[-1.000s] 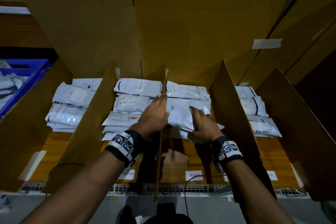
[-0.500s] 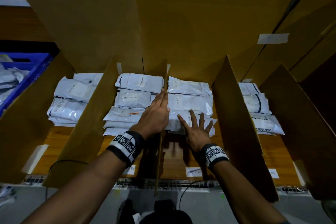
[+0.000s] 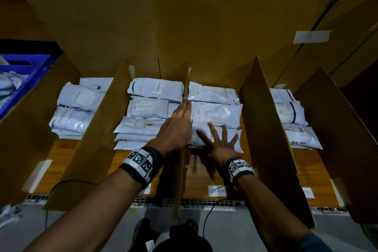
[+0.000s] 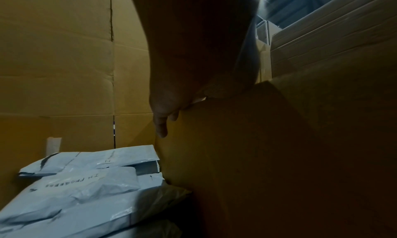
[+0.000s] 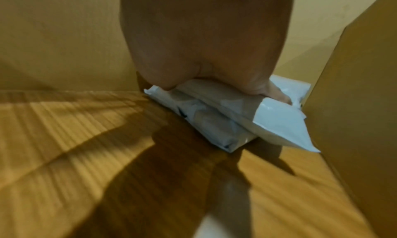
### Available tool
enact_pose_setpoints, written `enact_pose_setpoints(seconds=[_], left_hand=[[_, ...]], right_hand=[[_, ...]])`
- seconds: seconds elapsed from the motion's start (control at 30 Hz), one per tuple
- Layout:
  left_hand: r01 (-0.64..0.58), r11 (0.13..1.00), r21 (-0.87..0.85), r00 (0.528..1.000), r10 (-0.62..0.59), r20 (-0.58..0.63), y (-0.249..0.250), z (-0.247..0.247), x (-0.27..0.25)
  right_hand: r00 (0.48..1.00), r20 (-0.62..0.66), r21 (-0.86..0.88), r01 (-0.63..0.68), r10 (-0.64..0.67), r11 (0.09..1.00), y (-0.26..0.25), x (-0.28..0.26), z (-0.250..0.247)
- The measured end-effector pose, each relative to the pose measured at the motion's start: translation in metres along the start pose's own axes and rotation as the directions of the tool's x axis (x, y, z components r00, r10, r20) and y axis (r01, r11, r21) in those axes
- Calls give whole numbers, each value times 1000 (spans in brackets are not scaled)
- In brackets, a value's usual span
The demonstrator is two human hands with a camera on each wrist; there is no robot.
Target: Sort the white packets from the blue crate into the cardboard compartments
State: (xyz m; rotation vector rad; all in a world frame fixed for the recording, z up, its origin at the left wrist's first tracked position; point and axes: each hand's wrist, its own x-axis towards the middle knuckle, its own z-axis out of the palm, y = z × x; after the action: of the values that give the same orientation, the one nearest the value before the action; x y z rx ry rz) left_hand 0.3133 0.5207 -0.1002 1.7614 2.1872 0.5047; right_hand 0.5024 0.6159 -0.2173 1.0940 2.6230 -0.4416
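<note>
A packet (image 4: 86, 182) reads "IN PROGRESS"; a shelf-edge label (image 3: 217, 191) reads "OMPLETE".

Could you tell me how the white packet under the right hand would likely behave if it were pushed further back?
The white packet looks soft: its wrinkled film probably buckles rather than slides stiffly. The glossy plastic seems slippery on the packets below. With the right hand spread flat on it, it should stay put, not roll.

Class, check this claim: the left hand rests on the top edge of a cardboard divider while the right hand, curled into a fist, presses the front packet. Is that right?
Not quite. The head view shows the right hand flat with fingers spread on the front packet; no fist. The left hand is on the divider.
</note>
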Motion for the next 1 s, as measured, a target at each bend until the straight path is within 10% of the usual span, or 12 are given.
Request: enact_pose_setpoints(seconds=[0.8, 1.0], left_hand=[[32, 998, -53, 999, -31, 12, -6, -10, -9], [68, 992, -102, 994, -76, -76, -7, -35, -50]], right_hand=[[998, -26, -81, 63, -65, 995, -6, -7, -6], [940, -339, 162, 96, -36, 982, -21, -53, -42]])
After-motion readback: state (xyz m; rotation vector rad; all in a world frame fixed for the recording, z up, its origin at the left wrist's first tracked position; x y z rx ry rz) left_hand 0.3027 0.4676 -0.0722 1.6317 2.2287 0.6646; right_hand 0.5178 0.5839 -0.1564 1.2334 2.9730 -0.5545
